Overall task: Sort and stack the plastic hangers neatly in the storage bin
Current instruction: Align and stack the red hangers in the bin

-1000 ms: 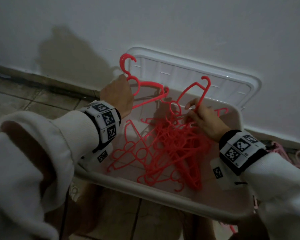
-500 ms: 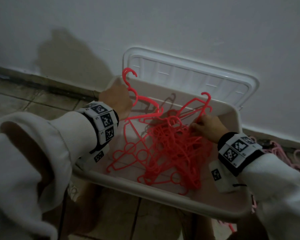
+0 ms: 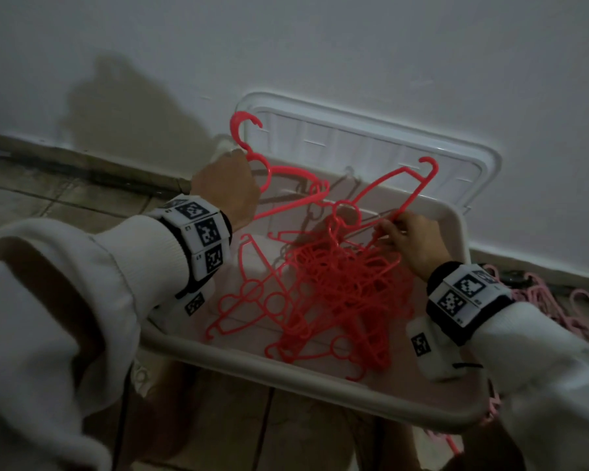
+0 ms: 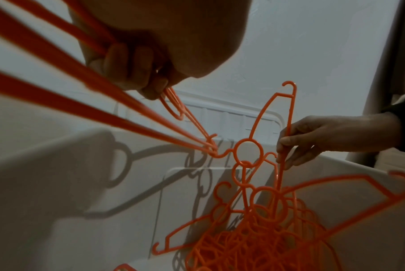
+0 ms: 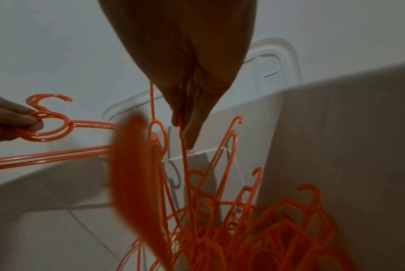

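Left hand (image 3: 223,188): clasps a small bundle of red hangers (image 3: 279,185) by the neck.
Right hand (image 3: 410,241): pinches the bar of one tangled hanger (image 3: 412,192).
Bin (image 3: 286,363): holds a red heap (image 3: 334,290).

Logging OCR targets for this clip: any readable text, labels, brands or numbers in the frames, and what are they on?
No readable words, brands or numbers.
Left wristband: black-and-white square marker codes, with tiny characters beside them too small to read.
Right wristband: the same kind of codes, small print unreadable.
Red hangers, storage bin and lid: no visible lettering.
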{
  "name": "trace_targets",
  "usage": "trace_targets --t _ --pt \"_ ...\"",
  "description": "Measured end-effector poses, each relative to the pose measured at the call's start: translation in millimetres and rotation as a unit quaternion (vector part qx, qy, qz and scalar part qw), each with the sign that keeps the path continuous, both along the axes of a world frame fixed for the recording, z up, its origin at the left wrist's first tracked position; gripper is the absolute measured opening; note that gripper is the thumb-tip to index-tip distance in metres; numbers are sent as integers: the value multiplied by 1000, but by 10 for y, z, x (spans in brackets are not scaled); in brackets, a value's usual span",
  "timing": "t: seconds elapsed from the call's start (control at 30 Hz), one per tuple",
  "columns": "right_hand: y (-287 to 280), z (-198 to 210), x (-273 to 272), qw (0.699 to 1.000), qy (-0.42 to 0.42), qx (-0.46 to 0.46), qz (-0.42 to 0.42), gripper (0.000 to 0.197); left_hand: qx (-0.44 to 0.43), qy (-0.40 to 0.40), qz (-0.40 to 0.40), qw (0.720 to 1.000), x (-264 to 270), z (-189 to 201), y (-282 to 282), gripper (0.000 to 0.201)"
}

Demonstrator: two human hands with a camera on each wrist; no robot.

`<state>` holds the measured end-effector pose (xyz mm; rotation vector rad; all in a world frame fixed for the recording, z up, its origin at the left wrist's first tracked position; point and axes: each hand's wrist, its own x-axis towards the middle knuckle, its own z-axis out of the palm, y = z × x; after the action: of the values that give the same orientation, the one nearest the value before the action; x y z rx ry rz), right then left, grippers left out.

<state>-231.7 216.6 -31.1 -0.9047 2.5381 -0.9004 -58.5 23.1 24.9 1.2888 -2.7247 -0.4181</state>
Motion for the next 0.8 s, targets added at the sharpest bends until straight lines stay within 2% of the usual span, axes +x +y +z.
trace_targets --t 0.17,0.27,0.57,0.73,0.8 --pt "-30 6 108 999 -47 20 19 17 -5 5 -6 1000 -18 3 -4 28" --pt "-36 23 142 997 -8 61 53 20 -18 5 -21 1000 -10 -26 -9 30" --pt "-11 47 9 992 73 57 85 22 -10 0 -23 1000 8 -41 -26 28" --pt "26 71 28 991 -9 48 126 19 -13 2 -46 999 -2 -74 -10 29" --pt "13 71 26 993 0 23 116 19 -20 -2 -53 998 -10 -74 -12 29"
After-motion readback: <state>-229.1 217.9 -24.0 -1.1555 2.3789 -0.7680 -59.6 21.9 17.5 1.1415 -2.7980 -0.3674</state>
